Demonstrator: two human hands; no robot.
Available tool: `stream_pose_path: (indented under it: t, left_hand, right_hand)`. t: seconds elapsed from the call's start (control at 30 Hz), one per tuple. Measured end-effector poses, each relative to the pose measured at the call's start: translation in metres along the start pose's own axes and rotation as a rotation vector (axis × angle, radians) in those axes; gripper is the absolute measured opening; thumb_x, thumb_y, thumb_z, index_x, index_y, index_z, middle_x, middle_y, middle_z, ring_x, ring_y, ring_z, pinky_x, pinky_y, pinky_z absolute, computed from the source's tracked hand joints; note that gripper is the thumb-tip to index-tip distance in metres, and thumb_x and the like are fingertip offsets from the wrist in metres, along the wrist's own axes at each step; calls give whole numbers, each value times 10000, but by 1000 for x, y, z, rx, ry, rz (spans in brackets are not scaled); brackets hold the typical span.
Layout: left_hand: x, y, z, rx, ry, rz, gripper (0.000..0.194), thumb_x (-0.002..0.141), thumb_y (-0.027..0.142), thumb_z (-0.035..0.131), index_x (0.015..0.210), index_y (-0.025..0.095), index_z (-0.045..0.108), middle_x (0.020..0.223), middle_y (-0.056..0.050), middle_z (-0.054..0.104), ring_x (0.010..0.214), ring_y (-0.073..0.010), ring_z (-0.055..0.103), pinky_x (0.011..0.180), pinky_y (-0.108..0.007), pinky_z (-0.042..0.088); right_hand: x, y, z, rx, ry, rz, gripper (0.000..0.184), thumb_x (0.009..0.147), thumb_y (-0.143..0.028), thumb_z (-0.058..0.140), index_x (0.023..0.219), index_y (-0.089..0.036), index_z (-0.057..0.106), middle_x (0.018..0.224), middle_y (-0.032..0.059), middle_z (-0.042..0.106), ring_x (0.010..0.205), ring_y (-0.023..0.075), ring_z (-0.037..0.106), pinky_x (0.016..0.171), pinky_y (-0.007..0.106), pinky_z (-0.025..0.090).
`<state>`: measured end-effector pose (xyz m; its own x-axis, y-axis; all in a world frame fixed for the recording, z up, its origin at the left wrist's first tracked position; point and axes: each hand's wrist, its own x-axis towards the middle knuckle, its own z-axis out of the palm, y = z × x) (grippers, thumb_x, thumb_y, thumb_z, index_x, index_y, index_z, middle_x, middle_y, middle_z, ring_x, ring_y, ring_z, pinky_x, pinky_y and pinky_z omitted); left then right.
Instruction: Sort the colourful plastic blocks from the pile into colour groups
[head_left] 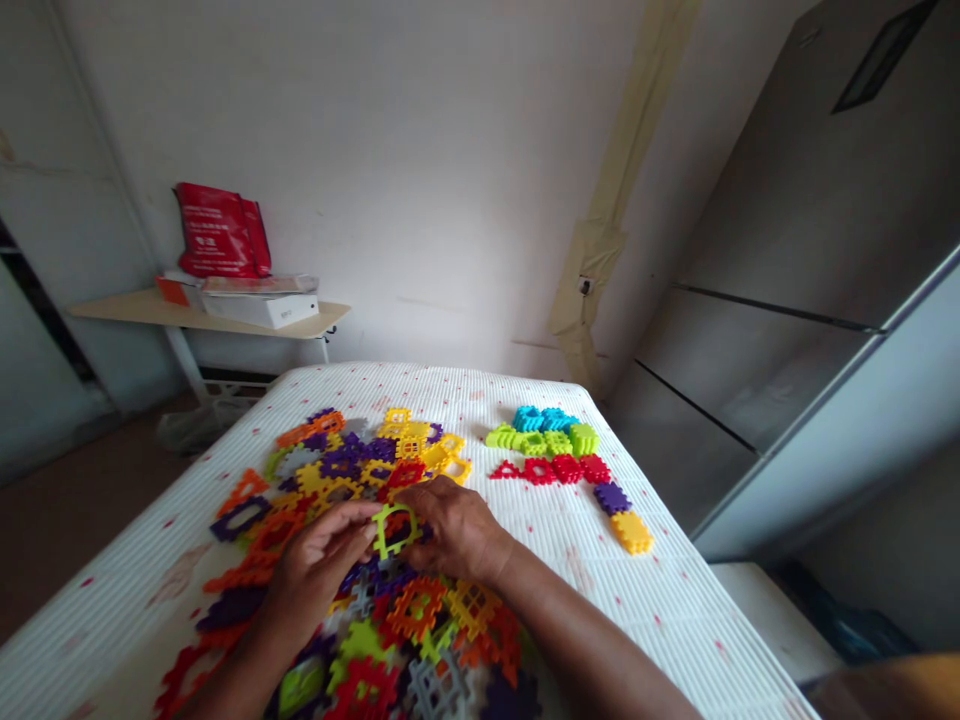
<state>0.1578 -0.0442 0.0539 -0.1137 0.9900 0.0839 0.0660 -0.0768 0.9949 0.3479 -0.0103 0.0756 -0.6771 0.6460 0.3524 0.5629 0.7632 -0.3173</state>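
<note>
My left hand (pixel 319 565) and my right hand (pixel 454 530) meet over a heap of coloured interlocking plastic tiles (pixel 352 480) on a white ribbed table (pixel 675 610). Both pinch a light green open-frame tile (pixel 394 528) held just above the heap, left fingers on its left side, right fingers on its right. To the right lies a sorted row of joined tiles: blue (pixel 544 418), light green (pixel 544 440), red (pixel 559 470), purple (pixel 612 497) and yellow (pixel 631 532).
More loose tiles (pixel 420 650) lie under my forearms near the table's front. A wooden shelf (pixel 202 315) by the wall carries a red bag (pixel 221 232) and a white box (pixel 259 308). A grey refrigerator (pixel 810 280) stands close to the table's right.
</note>
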Motion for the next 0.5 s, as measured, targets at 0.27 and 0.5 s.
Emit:
stream_pose_path:
  t: [0.27,0.5]
  left_hand:
    - [1,-3,-2,-26,14,-23,359,639,448,695,853,164,647,665,-6,645,602,-132,563,589,-225,473]
    - [1,3,0,-108,133,-26,352,628,413,703,862,157,640,679,2,639,601,-122,568,597,-228,477]
  right_hand:
    - [0,2,4,57,33,-2,608,721,-320,659,1288,-247,452,1208,68,567,1082,216,525,883,314,440]
    - [-1,1,-3,108,238,-22,268,821,-291,561,1067,-197,613,1009,83,627,955,189,563,824,308,460]
